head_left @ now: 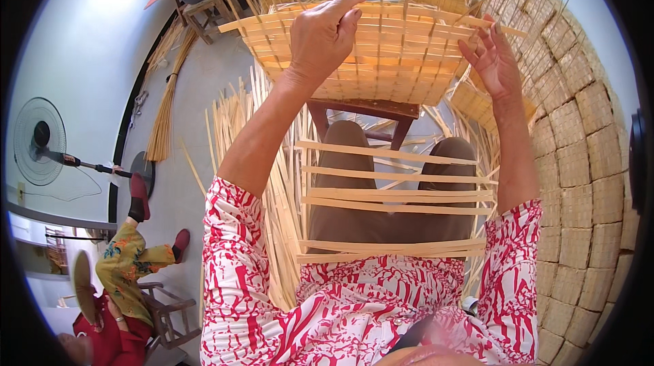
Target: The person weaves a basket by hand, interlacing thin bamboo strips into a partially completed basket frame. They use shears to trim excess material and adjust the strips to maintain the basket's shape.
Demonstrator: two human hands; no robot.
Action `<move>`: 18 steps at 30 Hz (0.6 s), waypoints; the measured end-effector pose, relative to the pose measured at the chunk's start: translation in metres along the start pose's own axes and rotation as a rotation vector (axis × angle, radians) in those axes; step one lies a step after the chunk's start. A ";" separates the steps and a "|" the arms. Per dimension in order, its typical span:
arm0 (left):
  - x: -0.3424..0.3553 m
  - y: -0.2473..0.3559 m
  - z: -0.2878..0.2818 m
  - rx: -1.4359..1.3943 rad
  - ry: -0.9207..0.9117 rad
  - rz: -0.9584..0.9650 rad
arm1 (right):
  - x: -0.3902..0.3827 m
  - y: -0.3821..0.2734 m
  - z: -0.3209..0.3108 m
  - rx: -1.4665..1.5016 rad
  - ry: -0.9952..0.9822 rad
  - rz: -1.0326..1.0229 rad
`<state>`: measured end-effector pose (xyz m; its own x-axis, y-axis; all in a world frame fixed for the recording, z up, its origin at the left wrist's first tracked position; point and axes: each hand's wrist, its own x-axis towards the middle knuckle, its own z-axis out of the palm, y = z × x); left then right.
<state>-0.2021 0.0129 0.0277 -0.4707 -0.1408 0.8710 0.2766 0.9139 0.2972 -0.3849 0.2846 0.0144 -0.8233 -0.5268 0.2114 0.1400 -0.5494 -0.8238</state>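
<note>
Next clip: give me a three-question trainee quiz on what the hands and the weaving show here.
1. True or false: the left hand grips the top rim of the woven bamboo basket.
2. Where does the right hand sit? A) on the lap B) at the basket's right side C) on the fan
3. Fill in: loose bamboo strips lie across the person's ____.

Key: 1 true; 2 B; 3 lap.
</note>
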 end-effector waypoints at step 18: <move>0.008 0.005 0.022 0.013 -0.135 -0.093 | 0.000 0.017 -0.018 0.056 0.030 -0.099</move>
<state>-0.2234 0.0246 0.0278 -0.6021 -0.1733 0.7794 0.2160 0.9044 0.3679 -0.3927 0.2871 -0.0088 -0.8506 -0.4490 0.2736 0.0873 -0.6337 -0.7687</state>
